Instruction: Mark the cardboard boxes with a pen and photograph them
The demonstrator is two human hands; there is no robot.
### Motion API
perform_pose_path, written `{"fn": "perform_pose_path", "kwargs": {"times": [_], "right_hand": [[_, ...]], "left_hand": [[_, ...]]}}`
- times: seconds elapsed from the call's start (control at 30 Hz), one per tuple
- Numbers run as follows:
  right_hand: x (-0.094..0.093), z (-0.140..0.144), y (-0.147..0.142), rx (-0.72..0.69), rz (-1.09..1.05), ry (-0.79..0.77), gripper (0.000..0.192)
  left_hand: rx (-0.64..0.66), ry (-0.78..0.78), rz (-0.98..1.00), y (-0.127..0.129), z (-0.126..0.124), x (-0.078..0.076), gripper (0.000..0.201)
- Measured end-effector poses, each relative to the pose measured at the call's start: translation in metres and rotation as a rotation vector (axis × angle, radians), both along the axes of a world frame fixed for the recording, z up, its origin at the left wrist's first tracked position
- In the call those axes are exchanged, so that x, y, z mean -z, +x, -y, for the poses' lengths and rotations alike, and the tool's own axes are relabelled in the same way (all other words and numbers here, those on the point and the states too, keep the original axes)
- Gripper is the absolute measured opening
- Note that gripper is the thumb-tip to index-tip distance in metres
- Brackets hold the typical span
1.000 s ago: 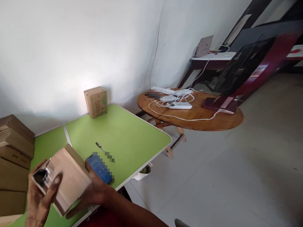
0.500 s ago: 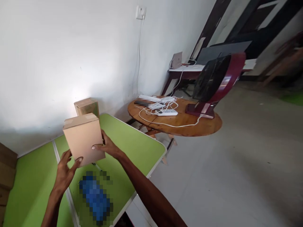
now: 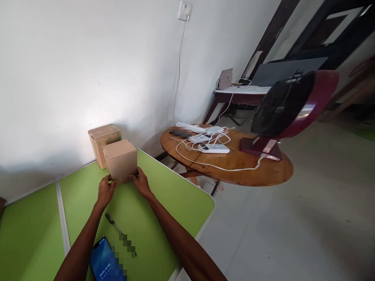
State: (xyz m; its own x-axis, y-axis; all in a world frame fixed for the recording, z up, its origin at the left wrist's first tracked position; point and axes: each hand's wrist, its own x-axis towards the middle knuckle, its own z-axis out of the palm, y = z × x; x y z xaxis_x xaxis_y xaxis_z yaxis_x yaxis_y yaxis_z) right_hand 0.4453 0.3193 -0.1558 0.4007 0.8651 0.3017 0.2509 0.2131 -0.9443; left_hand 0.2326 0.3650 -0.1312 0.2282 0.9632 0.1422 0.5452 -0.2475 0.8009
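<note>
A plain brown cardboard box [image 3: 120, 160] is held between my two hands low at its sides, near the far end of the green table [image 3: 172, 199]. My left hand [image 3: 106, 192] grips its lower left corner, thumb on the front face. At the lower right edge, my right hand [image 3: 141, 182] is closed on it in the same way. Just behind and to the left stands a second cardboard box [image 3: 99, 145] with green printing, against the wall. Whether the held box rests on the tabletop I cannot tell. Nearer me lie a pen [image 3: 113, 222] and a smartphone [image 3: 102, 257], both partly pixelated.
To the right, a round wooden table [image 3: 211, 166] carries white power strips [image 3: 213, 148], tangled cables and a dark red fan [image 3: 293, 109]. A wall socket [image 3: 184, 11] with a plugged cord is above. A desk [image 3: 238, 95] stands farther back.
My hands have carried the box away from me, down toward the table's far end beside the printed box. It was raised and tilted before. The view has shifted, showing the pen more fully.
</note>
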Motion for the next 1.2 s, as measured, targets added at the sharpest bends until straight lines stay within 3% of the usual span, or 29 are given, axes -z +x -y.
{"fn": "perform_pose_path", "kwargs": {"times": [0.3,0.43,0.57,0.73,0.87,0.97,1.1,1.13,1.2], "right_hand": [[0.000,-0.054,0.006,0.007,0.009,-0.122,0.068],[0.008,-0.048,0.009,0.002,0.015,-0.114,0.066],[0.018,-0.029,0.006,-0.002,-0.010,-0.122,0.068],[0.035,-0.006,0.008,0.006,-0.043,-0.187,0.077],[0.040,0.015,0.008,0.032,-0.022,-0.247,0.082],[0.036,0.041,0.006,0.030,0.005,-0.275,0.079],[0.018,0.082,-0.009,0.021,0.049,-0.245,0.062],[0.010,0.092,-0.017,0.013,0.045,-0.213,0.058],[-0.012,0.112,-0.044,-0.032,0.014,-0.129,0.053]], "left_hand": [[-0.070,-0.063,-0.119,0.009,-0.039,0.004,0.044],[-0.038,-0.061,-0.074,0.008,-0.034,0.011,0.045],[-0.001,-0.071,-0.012,-0.004,-0.008,0.014,0.043],[-0.040,-0.081,0.050,-0.042,0.058,0.008,0.038],[-0.139,-0.021,0.101,-0.087,0.137,-0.016,0.033],[-0.234,0.081,0.117,-0.124,0.203,-0.048,0.032],[-0.427,0.269,0.075,-0.179,0.289,-0.103,0.042],[-0.525,0.352,0.047,-0.195,0.310,-0.117,0.043],[-0.900,0.695,-0.120,-0.231,0.346,-0.140,0.050]]}}
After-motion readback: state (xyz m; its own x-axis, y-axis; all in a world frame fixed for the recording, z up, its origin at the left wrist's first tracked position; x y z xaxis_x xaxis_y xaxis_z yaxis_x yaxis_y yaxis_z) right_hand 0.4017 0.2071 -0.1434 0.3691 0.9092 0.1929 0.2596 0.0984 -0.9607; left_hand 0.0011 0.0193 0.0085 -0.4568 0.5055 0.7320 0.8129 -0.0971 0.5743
